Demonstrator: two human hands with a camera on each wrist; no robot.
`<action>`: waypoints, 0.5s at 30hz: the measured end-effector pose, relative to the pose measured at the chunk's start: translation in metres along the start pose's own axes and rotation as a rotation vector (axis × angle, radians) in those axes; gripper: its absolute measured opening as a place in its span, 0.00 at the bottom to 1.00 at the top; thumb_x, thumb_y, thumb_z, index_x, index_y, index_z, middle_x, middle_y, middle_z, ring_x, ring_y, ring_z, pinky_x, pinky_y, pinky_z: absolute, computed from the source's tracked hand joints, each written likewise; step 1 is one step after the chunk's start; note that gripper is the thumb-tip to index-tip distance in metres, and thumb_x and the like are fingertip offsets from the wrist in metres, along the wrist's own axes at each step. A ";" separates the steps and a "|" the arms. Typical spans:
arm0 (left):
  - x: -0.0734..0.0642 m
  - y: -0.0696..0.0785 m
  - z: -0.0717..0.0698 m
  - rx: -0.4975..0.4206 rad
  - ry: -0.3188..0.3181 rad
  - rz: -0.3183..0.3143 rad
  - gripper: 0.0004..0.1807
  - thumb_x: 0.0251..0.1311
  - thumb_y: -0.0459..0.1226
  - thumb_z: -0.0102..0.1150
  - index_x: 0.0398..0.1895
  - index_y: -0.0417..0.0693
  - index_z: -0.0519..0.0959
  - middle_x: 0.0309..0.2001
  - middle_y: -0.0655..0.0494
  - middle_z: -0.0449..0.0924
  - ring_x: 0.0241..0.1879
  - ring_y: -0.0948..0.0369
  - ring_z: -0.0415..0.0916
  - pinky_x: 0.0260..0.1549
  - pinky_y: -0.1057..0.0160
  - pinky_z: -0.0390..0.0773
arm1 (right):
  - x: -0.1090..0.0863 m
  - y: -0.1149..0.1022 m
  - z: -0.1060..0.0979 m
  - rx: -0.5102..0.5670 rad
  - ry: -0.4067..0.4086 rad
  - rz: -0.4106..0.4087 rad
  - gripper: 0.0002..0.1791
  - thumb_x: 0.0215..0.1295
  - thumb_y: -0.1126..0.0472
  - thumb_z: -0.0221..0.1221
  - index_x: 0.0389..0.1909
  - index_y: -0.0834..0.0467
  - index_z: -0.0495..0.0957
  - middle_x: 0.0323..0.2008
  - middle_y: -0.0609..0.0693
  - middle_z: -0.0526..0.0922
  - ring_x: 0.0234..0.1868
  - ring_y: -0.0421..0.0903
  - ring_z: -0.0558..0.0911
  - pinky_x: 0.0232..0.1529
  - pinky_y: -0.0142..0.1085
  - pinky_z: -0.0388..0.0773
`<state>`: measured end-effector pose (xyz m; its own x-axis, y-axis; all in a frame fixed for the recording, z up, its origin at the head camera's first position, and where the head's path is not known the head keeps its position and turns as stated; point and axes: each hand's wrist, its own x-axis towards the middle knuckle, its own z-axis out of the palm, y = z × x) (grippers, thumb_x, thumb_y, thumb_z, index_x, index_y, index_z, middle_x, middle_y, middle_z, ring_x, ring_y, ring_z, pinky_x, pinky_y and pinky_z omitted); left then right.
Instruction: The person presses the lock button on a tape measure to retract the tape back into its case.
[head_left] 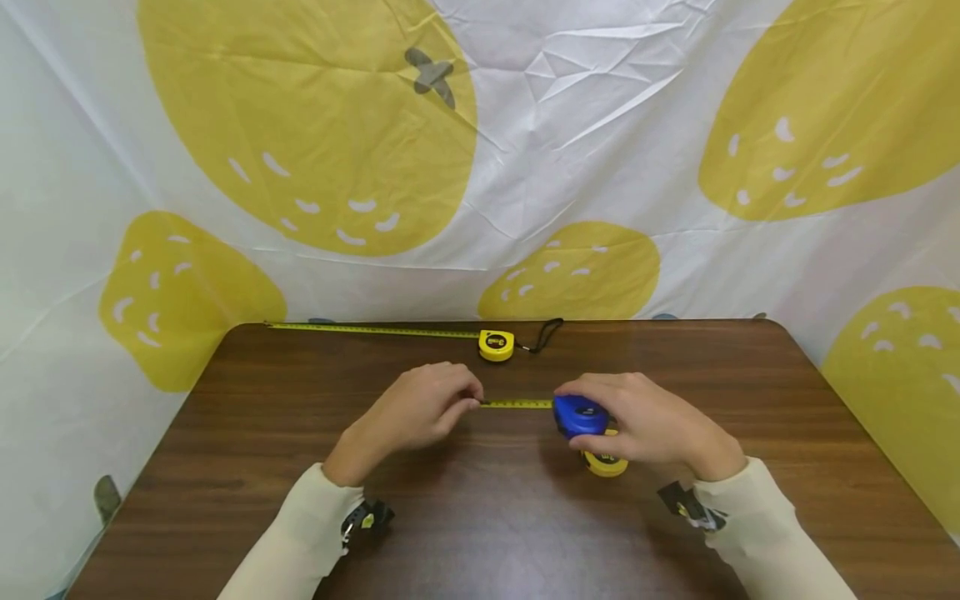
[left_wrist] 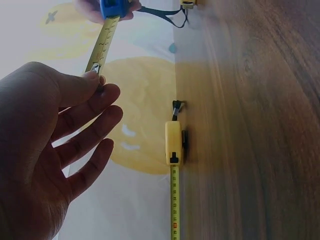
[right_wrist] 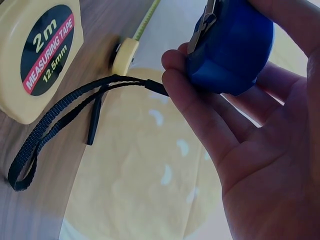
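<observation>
My right hand (head_left: 645,421) grips a blue tape measure (head_left: 579,416), held above the table. A short length of its yellow blade (head_left: 517,404) runs out to the left. Thumb and index finger of my left hand (head_left: 420,408) pinch the hooked end of that blade, as the left wrist view also shows; the other fingers are loosely bent. Below the right hand lies a yellow tape measure (head_left: 606,465), partly covered by it; its label reads 2 m in the right wrist view. A black wrist strap (right_wrist: 65,107) loops beside it.
At the table's back edge rests a second yellow tape measure (head_left: 496,345), its long blade (head_left: 375,331) drawn out leftward and a black strap (head_left: 549,335) on its right. A white curtain (head_left: 517,108) with yellow fruit prints hangs behind the brown wooden table (head_left: 480,533).
</observation>
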<state>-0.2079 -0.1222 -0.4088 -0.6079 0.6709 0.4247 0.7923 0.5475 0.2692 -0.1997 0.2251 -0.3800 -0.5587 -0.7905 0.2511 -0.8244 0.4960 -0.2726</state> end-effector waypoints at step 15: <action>0.004 0.008 0.006 0.010 -0.021 0.010 0.02 0.77 0.37 0.66 0.44 0.51 0.86 0.41 0.62 0.85 0.42 0.61 0.82 0.45 0.55 0.84 | 0.005 -0.010 0.005 0.010 -0.020 -0.016 0.31 0.73 0.46 0.73 0.68 0.57 0.79 0.56 0.44 0.86 0.50 0.40 0.86 0.51 0.43 0.87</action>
<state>-0.2041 -0.1127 -0.4101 -0.6010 0.6868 0.4088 0.7979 0.5455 0.2565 -0.1939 0.2146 -0.3812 -0.5437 -0.8051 0.2369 -0.8320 0.4801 -0.2778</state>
